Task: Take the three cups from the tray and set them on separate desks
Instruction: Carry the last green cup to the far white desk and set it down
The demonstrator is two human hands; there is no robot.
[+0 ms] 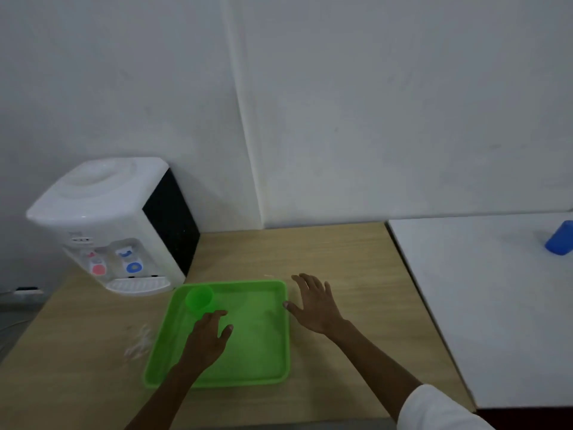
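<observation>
A green tray [266, 361] lies on the wooden desk [335, 252]. One green cup [199, 298] stands upright in the tray's far left corner. My left hand [207, 336] hovers over the tray just in front of that cup, fingers apart, holding nothing. My right hand [314, 301] is spread open beside the tray's right rim, its thumb near the rim. A blue cup [560, 238] stands on the white desk [496, 305] at the far right edge of the view.
A white water dispenser [117, 225] stands at the wooden desk's far left corner, close to the tray. White walls rise behind both desks. A pale smear [139, 339] marks the wood left of the tray. The white desk abuts the wooden one on the right.
</observation>
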